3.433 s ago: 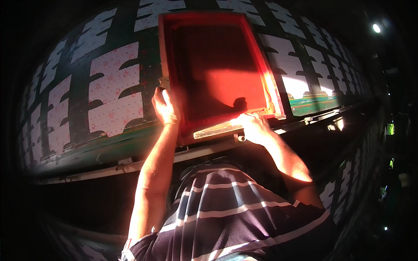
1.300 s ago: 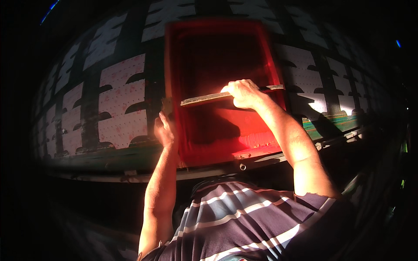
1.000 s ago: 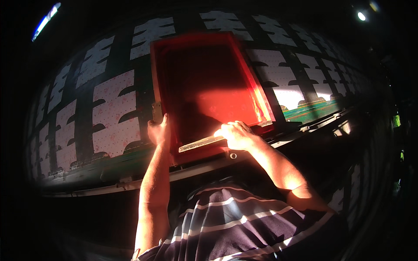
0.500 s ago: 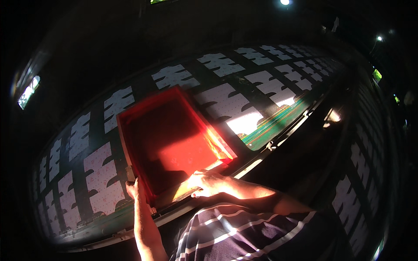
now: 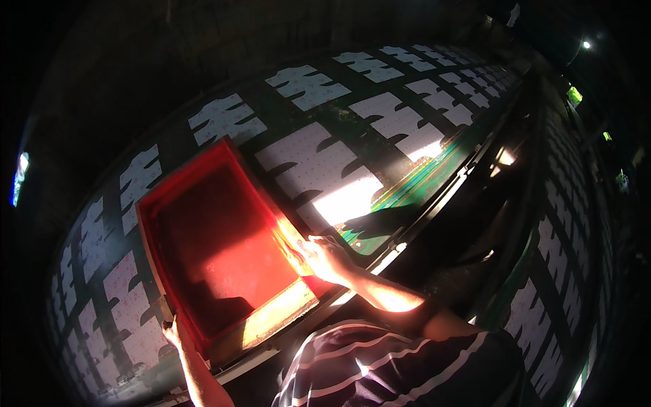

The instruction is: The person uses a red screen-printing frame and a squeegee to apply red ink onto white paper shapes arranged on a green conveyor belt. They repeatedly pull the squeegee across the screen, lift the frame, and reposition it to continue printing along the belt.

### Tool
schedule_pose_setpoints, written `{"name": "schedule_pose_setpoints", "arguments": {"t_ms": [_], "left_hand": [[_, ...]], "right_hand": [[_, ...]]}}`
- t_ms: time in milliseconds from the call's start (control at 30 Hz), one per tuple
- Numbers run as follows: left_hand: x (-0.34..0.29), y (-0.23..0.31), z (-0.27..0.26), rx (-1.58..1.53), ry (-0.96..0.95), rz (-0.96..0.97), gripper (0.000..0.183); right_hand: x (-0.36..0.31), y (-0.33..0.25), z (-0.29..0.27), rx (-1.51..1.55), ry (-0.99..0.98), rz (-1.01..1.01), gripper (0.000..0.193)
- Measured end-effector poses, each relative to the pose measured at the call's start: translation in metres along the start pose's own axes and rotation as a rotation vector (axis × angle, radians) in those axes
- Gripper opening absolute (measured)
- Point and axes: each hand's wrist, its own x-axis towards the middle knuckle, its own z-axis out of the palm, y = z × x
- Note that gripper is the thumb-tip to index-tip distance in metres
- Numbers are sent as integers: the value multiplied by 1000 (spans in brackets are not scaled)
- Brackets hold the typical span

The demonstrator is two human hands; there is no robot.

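A red screen-printing frame [image 5: 271, 210] lies at a slant over the long green table, its inside partly in shadow and partly lit by sun. Pale bare wood [image 5: 278, 315] shows along its near end. My left hand [image 5: 173, 332] grips the frame's left side near the close corner, beside a small wooden block [image 5: 166, 308]. On the right side rim rests my right hand [image 5: 325, 258], fingers curled over the edge; its fingertips are washed out by glare. Patterned pale cloth pieces [image 5: 319, 156] with cut-out curves lie flat around the frame.
Rows of similar cloth pieces [image 5: 308, 87] run along the table into the distance. A metal rail [image 5: 390, 258] follows the table's near edge. Across a dark aisle to the right, another table carries more pieces [image 5: 536, 319]. The surroundings are dim.
My right hand has gone from the frame's near end to its right side rim. The frame and the cloth pieces now appear farther left in view. My left hand keeps its hold.
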Motion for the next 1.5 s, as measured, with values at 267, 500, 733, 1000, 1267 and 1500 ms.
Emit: {"name": "schedule_pose_setpoints", "arguments": {"t_ms": [267, 500, 733, 1000, 1267, 1500], "left_hand": [[-6, 5, -4, -65, -89, -50, 35], [-10, -24, -1, -267, -101, 22, 33], [-12, -10, -2, -325, -123, 14, 29], [-37, 73, 20, -219, 34, -138, 70], [-143, 152, 151, -282, -65, -105, 54], [-257, 177, 280, -37, 60, -242, 99]], "right_hand": [[28, -9, 38, 4, -62, 272, 61], [38, 8, 58, -125, -42, 191, 43], [46, -37, 10, -30, 21, 255, 20], [72, 3, -4, 258, 288, 96, 25], [85, 136, -100, 113, 140, 415, 27], [82, 283, -162, 199, 275, 421, 18]]}}
